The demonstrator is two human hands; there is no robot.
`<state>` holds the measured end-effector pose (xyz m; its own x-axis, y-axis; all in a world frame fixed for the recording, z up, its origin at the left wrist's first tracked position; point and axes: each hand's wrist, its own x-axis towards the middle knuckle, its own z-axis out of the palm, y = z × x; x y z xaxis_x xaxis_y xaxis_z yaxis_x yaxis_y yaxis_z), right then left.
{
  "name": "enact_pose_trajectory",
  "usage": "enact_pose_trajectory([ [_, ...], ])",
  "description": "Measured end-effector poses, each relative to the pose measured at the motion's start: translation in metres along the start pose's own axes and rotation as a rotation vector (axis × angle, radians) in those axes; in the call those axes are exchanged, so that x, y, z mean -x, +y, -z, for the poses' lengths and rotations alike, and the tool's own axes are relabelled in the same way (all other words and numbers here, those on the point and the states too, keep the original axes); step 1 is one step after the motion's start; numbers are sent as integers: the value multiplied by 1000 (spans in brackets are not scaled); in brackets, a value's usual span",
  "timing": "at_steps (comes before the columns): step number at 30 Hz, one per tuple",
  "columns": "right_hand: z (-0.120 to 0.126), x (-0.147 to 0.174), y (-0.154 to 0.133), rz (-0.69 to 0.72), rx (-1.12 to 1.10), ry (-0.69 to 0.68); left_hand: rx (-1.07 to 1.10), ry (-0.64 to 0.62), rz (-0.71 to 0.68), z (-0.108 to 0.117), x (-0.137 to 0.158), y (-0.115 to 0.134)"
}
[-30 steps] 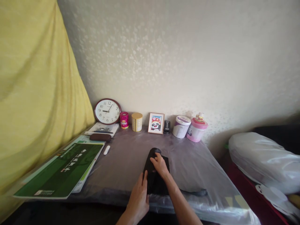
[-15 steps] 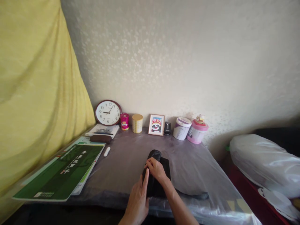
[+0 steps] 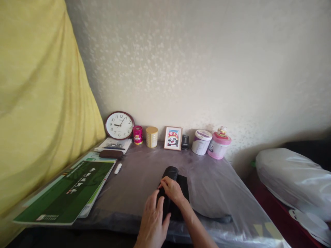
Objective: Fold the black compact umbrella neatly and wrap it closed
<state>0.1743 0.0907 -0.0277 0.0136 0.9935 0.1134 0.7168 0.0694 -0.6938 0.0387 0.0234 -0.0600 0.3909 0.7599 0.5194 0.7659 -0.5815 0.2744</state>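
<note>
Two hands work on one dark, folded piece of black cloth (image 3: 172,193) that lies on the plastic-covered bench (image 3: 214,186), near its front edge and roughly in the middle. The left hand (image 3: 153,220) lies flat with its fingers spread over the near left part of the cloth, pressing rather than gripping, so its grip is apart. The right hand (image 3: 172,188) sits on top further back, fingers curled down onto the cloth; whether they pinch a fold or only press I cannot tell. The far end of the cloth looks rolled or rounded. The main risk, as I judge it, is slipping: the clear plastic sheet over the bench looks smooth and loose, so a push could slide the cloth or wrinkle the sheet under it, and the fold could spring open if either hand lifts. The cloth lies close to the front edge and could slip off. The white marker (image 3: 118,168) and the green booklet (image 3: 64,193) lie well apart to the left, out of harm's way.
</note>
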Motion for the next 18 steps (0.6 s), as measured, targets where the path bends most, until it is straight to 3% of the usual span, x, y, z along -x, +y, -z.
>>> enact_pose_trajectory([
  [5, 0, -1, 1, 17, -7, -25, 25, -84, -192, 8, -7, 8],
  [12, 2, 1, -1, 19, -16, -52, -80, -142, 28, 24, -7, -9],
  [15, 3, -1, -3, 20, -7, -46, -38, -72, -57, 13, -8, -9],
  [18, 3, 2, -4, 33, 10, -29, -35, -21, -91, -13, -6, -6],
])
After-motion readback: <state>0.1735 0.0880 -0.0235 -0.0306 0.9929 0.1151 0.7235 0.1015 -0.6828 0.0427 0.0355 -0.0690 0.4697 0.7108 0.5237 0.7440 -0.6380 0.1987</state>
